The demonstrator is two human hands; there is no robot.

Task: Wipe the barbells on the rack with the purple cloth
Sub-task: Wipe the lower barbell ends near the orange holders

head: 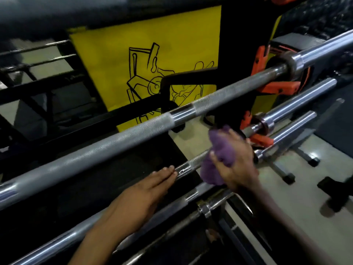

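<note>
right hand (236, 165): clamped on purple cloth (221, 150), bunched around second barbell (193, 162) under its palm | left hand (145, 190): fingers together, flat, resting on same bar just left of cloth | cloth likely soft, light, best gripped wadded | bar likely heavy, rigid, knurling grabs fabric
</note>
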